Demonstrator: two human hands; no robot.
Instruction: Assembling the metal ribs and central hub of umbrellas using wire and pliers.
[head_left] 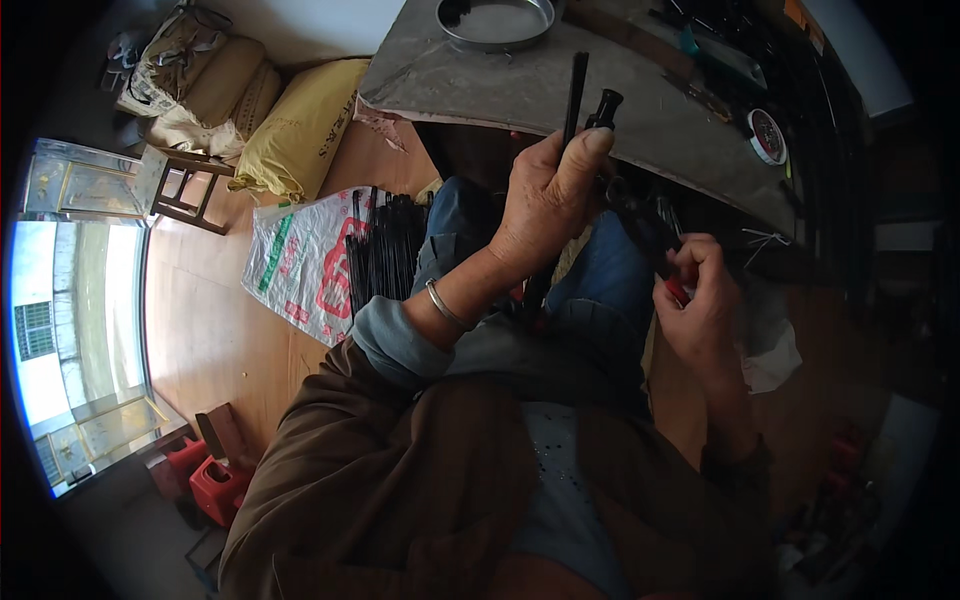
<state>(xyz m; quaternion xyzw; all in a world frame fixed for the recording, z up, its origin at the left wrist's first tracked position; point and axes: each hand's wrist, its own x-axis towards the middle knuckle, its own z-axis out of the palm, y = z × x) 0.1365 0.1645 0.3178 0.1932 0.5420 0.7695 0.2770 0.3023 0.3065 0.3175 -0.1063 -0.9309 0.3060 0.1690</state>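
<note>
My left hand [548,195] is raised over my lap, closed round a slim black rod assembly [577,92] that resembles a folded umbrella frame. A flared black end piece [607,104] sticks up beside the thumb, and a dark lower length shows below the wrist, between my knees. To the right, my right hand [706,300] is closed on the red handles of dark pliers [648,225]. The pliers' jaws point up and left toward the left hand; whether they touch the rods is too dark to tell. Many similar black rods [385,245] lie by my left knee.
Ahead stands a grey table [420,75] with a round metal pan [497,22] and a small round tin [767,137]. A printed white sack [300,260] lies under the rods. Farther left are a yellow sack [310,125], a wooden stool [185,185] and red containers [218,488].
</note>
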